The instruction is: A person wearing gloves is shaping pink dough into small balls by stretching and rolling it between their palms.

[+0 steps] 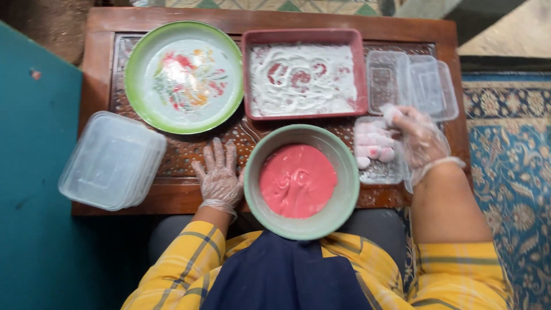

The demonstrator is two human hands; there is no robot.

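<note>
My left hand, in a clear plastic glove, lies flat with fingers spread on the wooden table, just left of a green bowl holding pink dough. My right hand, also gloved, hovers over a clear plastic box of several pale pink dough balls; its fingertips pinch one floured ball at the box's far edge. A red tray of white flour sits behind the bowl.
A green-rimmed plate dusted with flour stands at the back left. Stacked clear lids overhang the table's left edge. Empty clear containers sit at the back right. A patterned rug lies to the right.
</note>
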